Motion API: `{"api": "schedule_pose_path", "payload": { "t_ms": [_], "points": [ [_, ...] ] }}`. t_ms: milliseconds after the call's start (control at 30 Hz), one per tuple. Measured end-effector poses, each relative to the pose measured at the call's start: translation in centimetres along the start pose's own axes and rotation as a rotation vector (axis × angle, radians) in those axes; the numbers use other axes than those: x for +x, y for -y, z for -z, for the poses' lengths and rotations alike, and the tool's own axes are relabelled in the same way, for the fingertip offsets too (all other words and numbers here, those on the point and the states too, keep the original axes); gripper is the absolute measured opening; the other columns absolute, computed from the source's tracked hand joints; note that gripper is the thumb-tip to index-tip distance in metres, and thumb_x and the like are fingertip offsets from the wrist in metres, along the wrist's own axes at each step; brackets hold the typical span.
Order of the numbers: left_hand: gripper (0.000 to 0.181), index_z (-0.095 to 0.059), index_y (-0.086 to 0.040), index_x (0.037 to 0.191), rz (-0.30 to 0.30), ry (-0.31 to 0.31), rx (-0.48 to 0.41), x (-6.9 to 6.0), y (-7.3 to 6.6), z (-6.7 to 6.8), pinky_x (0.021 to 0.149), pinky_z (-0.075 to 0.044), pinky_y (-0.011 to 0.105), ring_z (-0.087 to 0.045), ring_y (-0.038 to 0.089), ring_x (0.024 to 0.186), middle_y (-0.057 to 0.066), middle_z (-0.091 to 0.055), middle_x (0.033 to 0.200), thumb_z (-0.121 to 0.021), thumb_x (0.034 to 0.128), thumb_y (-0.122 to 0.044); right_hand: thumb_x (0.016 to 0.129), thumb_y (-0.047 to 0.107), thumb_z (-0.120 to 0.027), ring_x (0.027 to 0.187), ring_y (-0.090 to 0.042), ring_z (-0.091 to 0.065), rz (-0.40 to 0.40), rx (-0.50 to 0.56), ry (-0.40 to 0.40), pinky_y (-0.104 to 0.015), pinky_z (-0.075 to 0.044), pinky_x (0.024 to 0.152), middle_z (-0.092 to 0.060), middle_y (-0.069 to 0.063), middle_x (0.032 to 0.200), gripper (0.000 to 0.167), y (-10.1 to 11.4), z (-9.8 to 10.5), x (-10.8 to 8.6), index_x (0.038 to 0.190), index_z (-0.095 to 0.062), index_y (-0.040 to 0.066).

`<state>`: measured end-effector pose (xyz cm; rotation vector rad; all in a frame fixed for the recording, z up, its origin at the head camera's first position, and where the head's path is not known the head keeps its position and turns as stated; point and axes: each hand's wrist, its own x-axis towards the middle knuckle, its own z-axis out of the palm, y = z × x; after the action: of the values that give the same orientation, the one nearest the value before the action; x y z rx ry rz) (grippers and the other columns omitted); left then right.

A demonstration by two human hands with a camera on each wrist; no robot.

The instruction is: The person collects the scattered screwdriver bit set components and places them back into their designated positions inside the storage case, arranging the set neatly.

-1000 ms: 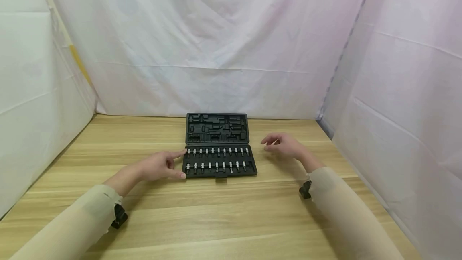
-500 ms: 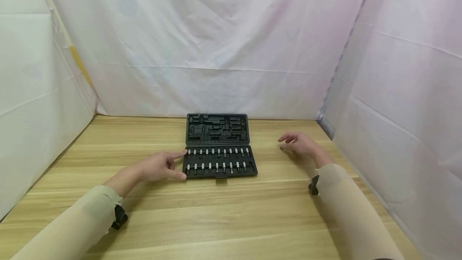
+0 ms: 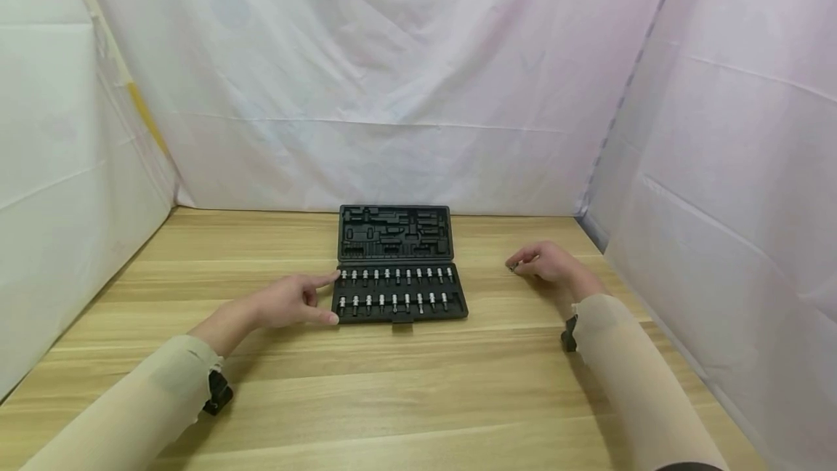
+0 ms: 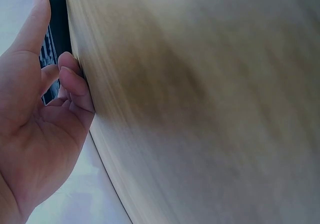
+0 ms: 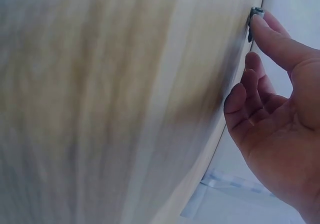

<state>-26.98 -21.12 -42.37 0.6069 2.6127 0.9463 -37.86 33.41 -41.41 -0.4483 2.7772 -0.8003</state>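
An open black case (image 3: 396,320) lies on the table, its lower half holding two rows of silver-and-dark bit sockets (image 3: 394,299). At the case's left edge my left hand (image 3: 288,301) rests with a straight thumb and index finger touching it; its other fingers are bent inward, as the left wrist view shows. To the right of the case, just at the tabletop, my right hand (image 3: 546,262) pinches a small metal bit socket (image 5: 256,12) between thumb and index finger. In the head view that bit socket (image 3: 513,267) is mostly covered by the fingertips.
The case's lid (image 3: 395,233) stands folded back, showing moulded recesses. A wood-grain table (image 3: 366,398) extends around the case. White cloth (image 3: 366,78) hangs behind and along both sides. Both wrists carry small black devices (image 3: 218,392).
My right hand has moved right, away from the case's side, and its fingers have closed on a bit socket on the table. My left hand stays at the case's edge.
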Motion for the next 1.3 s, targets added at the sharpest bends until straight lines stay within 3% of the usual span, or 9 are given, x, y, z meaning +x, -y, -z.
{"api": "schedule_pose_path", "payload": {
  "t_ms": [100,267,533,767,967,1100,1300],
  "points": [
    [0.102,-0.036,-0.012,0.172,0.001,0.000,0.004,0.0,-0.1,0.0,0.063,-0.048,0.027,-0.051,0.016,0.075,0.004,-0.063,0.087,-0.088,0.0919,-0.047,0.105,0.018,-0.075,0.117,-0.030,-0.065,-0.005,-0.007,-0.004,-0.037,-0.052,0.093,-0.074,-0.018,0.137,0.021,0.1,0.0,-0.1,0.123,-0.083,0.011],
    [0.102,-0.036,-0.012,0.172,0.002,0.005,-0.001,-0.1,-0.2,0.1,0.063,-0.047,0.027,-0.050,0.016,0.074,0.004,-0.062,0.087,-0.088,0.0922,-0.047,0.105,0.021,-0.076,0.109,-0.027,-0.066,-0.009,0.000,-0.026,-0.035,-0.052,0.089,-0.077,-0.014,0.129,0.020,0.3,-0.2,-0.2,0.122,-0.082,0.011],
    [0.102,-0.035,-0.011,0.172,0.000,0.009,-0.011,0.0,-0.1,0.0,0.063,-0.047,0.027,-0.050,0.015,0.074,0.003,-0.062,0.085,-0.088,0.0924,-0.045,0.106,0.027,-0.075,0.130,-0.035,-0.065,0.041,0.051,-0.053,-0.056,-0.048,0.115,-0.077,-0.011,0.132,0.025,1.6,-0.7,-0.7,0.126,-0.079,0.013],
    [0.102,-0.035,-0.012,0.173,0.007,0.009,-0.007,-0.1,-0.1,-0.1,0.062,-0.046,0.027,-0.049,0.015,0.074,0.003,-0.061,0.086,-0.088,0.0924,-0.047,0.105,0.026,-0.077,0.114,-0.023,-0.070,0.092,0.171,-0.036,-0.038,-0.054,0.101,-0.079,-0.010,0.121,0.033,3.3,-1.7,-0.8,0.134,-0.075,0.010],
    [0.101,-0.035,-0.011,0.172,0.007,0.008,-0.016,-0.2,-0.2,-0.1,0.063,-0.047,0.027,-0.050,0.016,0.075,0.004,-0.061,0.086,-0.088,0.0924,-0.044,0.107,0.028,-0.074,0.106,-0.029,-0.070,0.137,0.258,0.048,-0.043,-0.058,0.089,-0.076,-0.014,0.123,0.038,5.2,-2.5,-1.0,0.141,-0.073,0.012],
    [0.101,-0.035,-0.010,0.172,0.000,0.006,-0.009,-0.1,-0.2,0.0,0.063,-0.048,0.027,-0.051,0.016,0.074,0.004,-0.062,0.086,-0.088,0.0924,-0.044,0.106,0.028,-0.075,0.105,-0.031,-0.070,0.131,0.316,0.097,-0.042,-0.060,0.091,-0.074,-0.017,0.123,0.040,6.1,-2.9,-1.2,0.141,-0.072,0.009],
    [0.102,-0.035,-0.009,0.172,-0.005,0.009,-0.011,-0.1,-0.2,0.0,0.063,-0.048,0.027,-0.050,0.015,0.074,0.004,-0.061,0.086,-0.088,0.0925,-0.044,0.110,0.014,-0.066,0.113,-0.031,-0.072,0.137,0.475,0.158,-0.035,-0.064,0.095,-0.072,-0.026,0.139,0.042,7.0,-3.5,-1.3,0.149,-0.062,-0.002]
  ]
}}
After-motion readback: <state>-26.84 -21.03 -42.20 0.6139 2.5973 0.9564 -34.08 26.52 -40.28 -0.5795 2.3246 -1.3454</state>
